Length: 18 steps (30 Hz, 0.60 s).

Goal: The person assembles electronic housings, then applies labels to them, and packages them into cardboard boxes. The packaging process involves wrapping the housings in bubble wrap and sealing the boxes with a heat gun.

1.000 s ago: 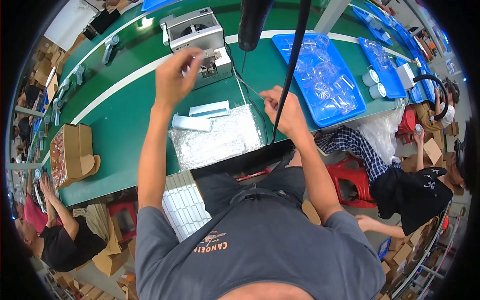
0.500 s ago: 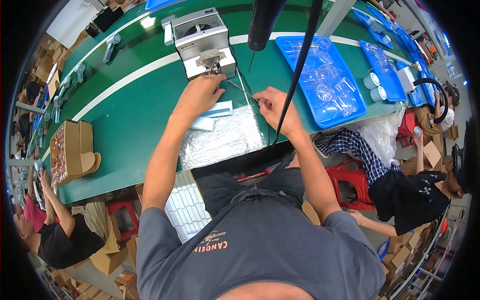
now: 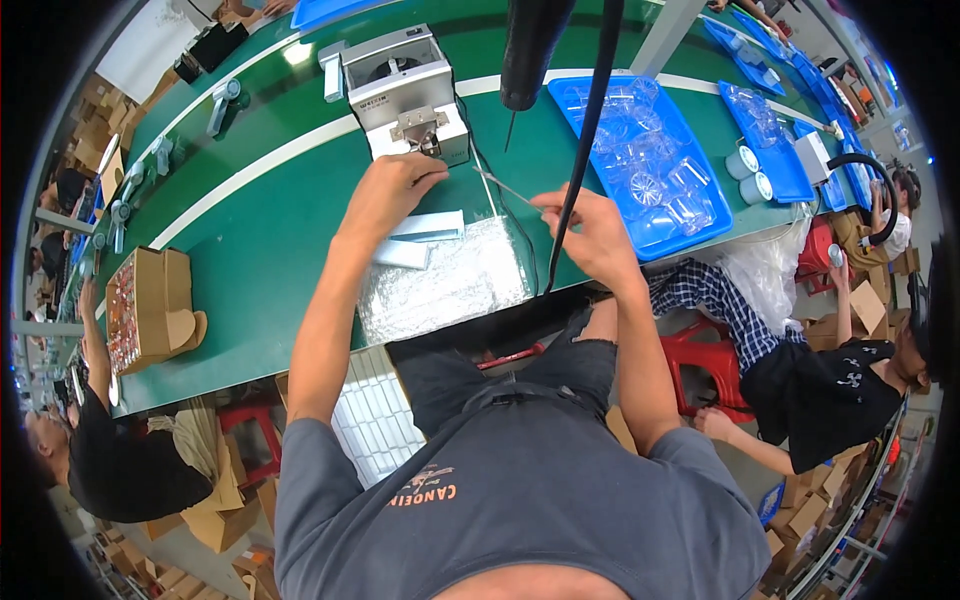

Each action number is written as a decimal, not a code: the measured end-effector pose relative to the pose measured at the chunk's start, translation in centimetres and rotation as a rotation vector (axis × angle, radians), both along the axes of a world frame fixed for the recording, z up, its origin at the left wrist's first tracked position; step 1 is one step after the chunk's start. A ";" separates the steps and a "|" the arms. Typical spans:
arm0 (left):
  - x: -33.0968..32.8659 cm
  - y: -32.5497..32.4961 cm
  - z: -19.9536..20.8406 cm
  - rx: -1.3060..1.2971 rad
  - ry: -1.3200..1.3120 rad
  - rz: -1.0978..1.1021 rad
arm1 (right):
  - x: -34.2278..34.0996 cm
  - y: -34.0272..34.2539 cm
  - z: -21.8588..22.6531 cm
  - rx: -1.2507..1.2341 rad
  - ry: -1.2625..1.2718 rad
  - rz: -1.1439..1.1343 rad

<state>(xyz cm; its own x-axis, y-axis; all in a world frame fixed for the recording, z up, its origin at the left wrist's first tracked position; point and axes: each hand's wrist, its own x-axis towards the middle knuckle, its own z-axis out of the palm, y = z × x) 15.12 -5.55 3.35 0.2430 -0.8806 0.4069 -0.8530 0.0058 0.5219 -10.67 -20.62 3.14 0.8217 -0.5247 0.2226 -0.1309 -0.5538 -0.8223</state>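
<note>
My left hand (image 3: 392, 195) is at the front of a grey-and-white screw feeder machine (image 3: 415, 95). Its thumb and fingers are pinched together; whatever is between them is too small to make out. Off to the right, my right hand (image 3: 592, 238) grips a thin, straight metal rod (image 3: 508, 189) between thumb and fingers. The rod's tip points up and left toward the machine and touches nothing I can see. Two pale blue-white flat pieces (image 3: 432, 226) lie below my left hand, on and beside a silvery sheet (image 3: 450, 285).
A black electric screwdriver (image 3: 530, 55) hangs over the green bench, near a dark cable (image 3: 593, 120). On the right, a blue tray (image 3: 722, 222) holds clear plastic parts. To the left stands an open carton (image 3: 165, 300) of small parts. Co-workers sit at both sides.
My right hand has moved right with the rod, drawing its tip away from my left hand. My left hand has shifted slightly down. The left co-worker's arm has reached forward.
</note>
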 end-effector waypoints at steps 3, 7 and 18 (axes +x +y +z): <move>1.0 -0.7 3.0 -0.176 0.046 0.036 | 0.0 -1.2 -1.4 0.079 0.003 -0.095; 4.9 -3.6 6.9 -0.335 -0.155 0.175 | 3.4 -1.0 -1.2 0.199 -0.018 -0.127; 9.9 -6.3 6.1 -0.401 -0.308 0.370 | 4.5 0.4 -3.2 0.109 -0.210 -0.212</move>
